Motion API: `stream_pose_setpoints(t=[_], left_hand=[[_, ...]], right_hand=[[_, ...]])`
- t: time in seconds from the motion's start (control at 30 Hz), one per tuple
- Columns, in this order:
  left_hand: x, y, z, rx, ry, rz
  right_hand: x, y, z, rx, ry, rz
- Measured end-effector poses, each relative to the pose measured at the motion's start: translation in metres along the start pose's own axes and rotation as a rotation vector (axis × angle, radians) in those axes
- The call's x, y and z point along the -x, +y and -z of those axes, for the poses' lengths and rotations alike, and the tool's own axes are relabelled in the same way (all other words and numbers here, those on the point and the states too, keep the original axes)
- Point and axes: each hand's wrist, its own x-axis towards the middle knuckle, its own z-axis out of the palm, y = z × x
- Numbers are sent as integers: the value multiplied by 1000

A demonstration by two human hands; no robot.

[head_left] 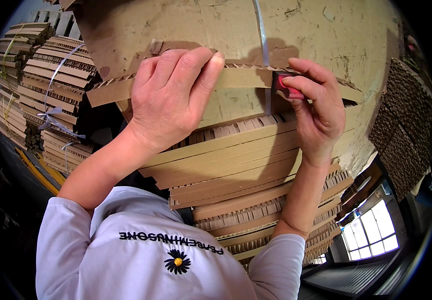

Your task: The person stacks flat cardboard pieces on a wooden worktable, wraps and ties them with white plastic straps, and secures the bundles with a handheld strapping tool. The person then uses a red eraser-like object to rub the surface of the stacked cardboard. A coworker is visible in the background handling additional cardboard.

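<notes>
A long strip of honeycomb cardboard [246,78] lies crosswise before me, its zigzag core showing along the far edge. My left hand [173,95] is closed over the left part of this strip, its fingertips at the far edge. On the right, my right hand [323,110] pinches a small red and black block-like tool [291,91] between thumb and fingers. That tool touches the strip's near face, and its exact kind cannot be made out. Nearer to me lies a stack of similar cardboard strips [226,165], partly covered by my right forearm.
Beneath the strip is a worn tan board [216,30], crossed by a pale plastic strap [262,30]. A cardboard scrap [156,46] rests on it. Tied bundles of strips [56,75] stand at left, near yellow bars [36,170]. Brown honeycomb panels [401,130] are at right.
</notes>
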Motion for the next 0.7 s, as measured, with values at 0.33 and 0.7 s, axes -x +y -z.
stream_pose_setpoints(t=[0.33,0.7], left_hand=[[-3,-3,0,22,-3,5],[-9,1,27,236,-148,108]], right_hand=[[-5,6,2,-23,-41,14],[-7,-9,10,75,-66,44]])
